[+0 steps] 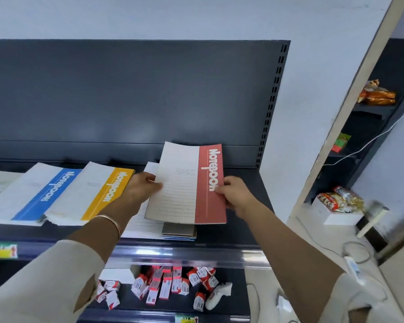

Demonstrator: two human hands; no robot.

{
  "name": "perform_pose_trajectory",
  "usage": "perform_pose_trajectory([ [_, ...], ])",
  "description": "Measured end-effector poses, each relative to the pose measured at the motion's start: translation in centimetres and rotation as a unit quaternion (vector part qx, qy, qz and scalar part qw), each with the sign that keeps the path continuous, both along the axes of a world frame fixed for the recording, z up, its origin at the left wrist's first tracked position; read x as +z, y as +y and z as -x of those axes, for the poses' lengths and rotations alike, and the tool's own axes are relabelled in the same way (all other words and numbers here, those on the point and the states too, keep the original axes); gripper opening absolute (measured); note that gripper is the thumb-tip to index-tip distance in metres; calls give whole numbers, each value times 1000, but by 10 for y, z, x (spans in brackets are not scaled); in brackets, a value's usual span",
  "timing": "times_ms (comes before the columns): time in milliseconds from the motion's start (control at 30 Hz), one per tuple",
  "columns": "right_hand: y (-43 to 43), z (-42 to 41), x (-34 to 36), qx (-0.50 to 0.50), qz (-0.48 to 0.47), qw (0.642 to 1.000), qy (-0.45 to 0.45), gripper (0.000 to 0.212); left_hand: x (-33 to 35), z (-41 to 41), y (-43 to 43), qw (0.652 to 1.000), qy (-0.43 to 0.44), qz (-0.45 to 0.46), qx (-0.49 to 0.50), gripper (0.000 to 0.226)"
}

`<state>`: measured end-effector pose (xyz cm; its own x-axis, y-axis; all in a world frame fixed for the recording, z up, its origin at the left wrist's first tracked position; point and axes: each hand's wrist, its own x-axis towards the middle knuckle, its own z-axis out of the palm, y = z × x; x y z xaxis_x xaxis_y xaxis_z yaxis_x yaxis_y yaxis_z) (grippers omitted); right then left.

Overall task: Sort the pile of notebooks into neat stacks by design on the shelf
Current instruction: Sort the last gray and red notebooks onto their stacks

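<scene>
Centre of the frame, the red notebook (189, 183) is up in both hands: the left hand (145, 185) grips its pale left edge, and the right hand (233, 192) pinches the red band on the right edge, thumb on the cover. It hangs slightly tilted over the leftover pile (177, 231), which sits at the front of the dark shelf (196, 255) just below centre, and in this view its lower edge overlaps the top of that pile. Over at centre left, two sorted stacks lie side by side on the same shelf: the blue-banded stack (33, 194) further left, the yellow-banded stack (98, 194) just beside it and close to the left hand. There's a thin bangle (112, 220) on the left wrist. At the bottom centre, small red-and-white boxes (168, 285) are scattered on the lower tier. At the upper right, snack packets (378, 94) sit on a side rack.
</scene>
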<state>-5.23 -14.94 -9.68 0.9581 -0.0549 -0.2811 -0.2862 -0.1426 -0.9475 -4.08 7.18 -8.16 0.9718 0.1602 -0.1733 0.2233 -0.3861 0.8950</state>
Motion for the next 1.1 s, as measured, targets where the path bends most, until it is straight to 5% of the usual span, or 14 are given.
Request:
perform_pose_trajectory([
  [200,62,-8,-10,7,65,998,13,7,-17,-5,56,998,33,-44,16,19],
  [400,76,-13,-22,-7,250,968,26,21,-38,-7,65,996,61,-57,-14,32],
  [600,88,-12,-27,-14,283,958,47,30,-45,-14,72,997,55,-45,-14,42],
  [700,95,-13,-27,-39,229,970,75,35,-42,-12,74,991,96,90,-22,63],
  [767,99,-12,-24,-54,140,983,104,32,-41,-10,74,978,129,160,-21,51],
  [900,101,-13,-23,-65,65,986,142,27,-41,-11,70,974,146,167,-46,31],
  [1100,99,-13,-21,-83,32,985,145,15,-40,-23,70,982,148,102,-58,36],
])
